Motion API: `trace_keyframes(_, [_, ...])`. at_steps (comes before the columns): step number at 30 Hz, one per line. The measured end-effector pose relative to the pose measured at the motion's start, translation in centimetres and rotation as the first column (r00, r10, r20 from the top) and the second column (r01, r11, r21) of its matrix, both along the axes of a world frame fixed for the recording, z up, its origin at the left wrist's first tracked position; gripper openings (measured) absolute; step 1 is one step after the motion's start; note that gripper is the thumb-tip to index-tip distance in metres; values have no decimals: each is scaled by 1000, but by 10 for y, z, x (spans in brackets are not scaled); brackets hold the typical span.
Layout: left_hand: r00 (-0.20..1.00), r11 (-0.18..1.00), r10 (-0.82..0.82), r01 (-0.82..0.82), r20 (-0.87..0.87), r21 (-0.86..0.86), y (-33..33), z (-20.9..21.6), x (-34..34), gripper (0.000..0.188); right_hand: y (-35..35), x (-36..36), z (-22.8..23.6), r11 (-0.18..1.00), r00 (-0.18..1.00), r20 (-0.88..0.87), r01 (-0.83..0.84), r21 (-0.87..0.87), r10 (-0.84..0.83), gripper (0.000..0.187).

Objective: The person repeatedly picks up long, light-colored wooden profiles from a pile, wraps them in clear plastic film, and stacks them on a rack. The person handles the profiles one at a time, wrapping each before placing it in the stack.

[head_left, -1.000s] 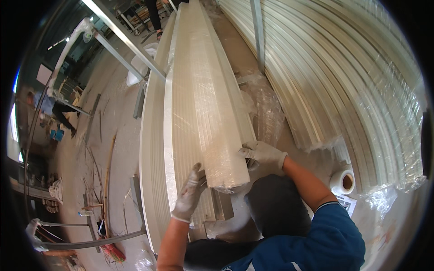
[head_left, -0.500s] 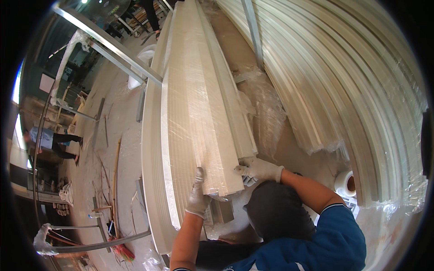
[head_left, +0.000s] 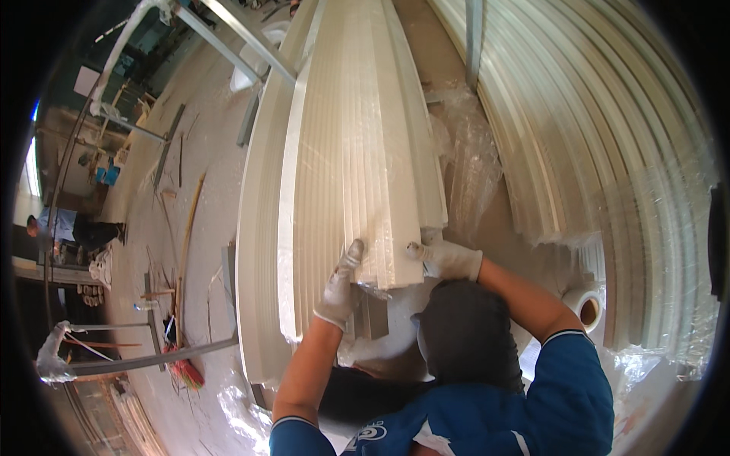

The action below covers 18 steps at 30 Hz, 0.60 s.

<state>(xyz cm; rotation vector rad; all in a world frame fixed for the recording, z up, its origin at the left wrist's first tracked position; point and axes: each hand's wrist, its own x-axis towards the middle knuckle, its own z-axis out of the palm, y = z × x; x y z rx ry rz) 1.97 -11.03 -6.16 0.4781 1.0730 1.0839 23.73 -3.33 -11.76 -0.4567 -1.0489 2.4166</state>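
A long bundle of pale cream strips [head_left: 353, 175], wrapped in clear film, stretches away from me on a stack of similar lengths. Its near end lies between my hands, both in whitish work gloves. My left hand [head_left: 338, 289] grips the left part of this end, thumb on top and fingers hidden below. At the right corner, my right hand [head_left: 452, 260] holds the bundle with its thumb against the side; its other fingers are mostly hidden. Below the end, a short grey block [head_left: 371, 315] shows. My dark-clad knee [head_left: 465, 342] is bent close beside my right forearm.
More film-wrapped strips [head_left: 578, 137] fill the right side behind a metal post [head_left: 474, 45]. A roll of film [head_left: 584, 310] stands at right. Crumpled film [head_left: 475, 152] lies between the stacks. Metal frame bars [head_left: 251, 34] and a bamboo pole [head_left: 190, 220] are at left; a person [head_left: 76, 228] is farther off.
The view has shifted, so the bundle and my hands appear higher. My right hand's thumb now lies along the bundle's corner. The distant person at left has changed posture.
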Motion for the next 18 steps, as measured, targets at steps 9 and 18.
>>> trace_keyframes(9, [997,999,19,-21,81,31,-1,7,1,76,-1,-1,21,992,995,-101,-16,-127,3,51])
trace_keyframes(18, [997,993,-74,70,36,93,1,4,-15,70,-4,-2,30,987,998,45,52,-154,-46,49])
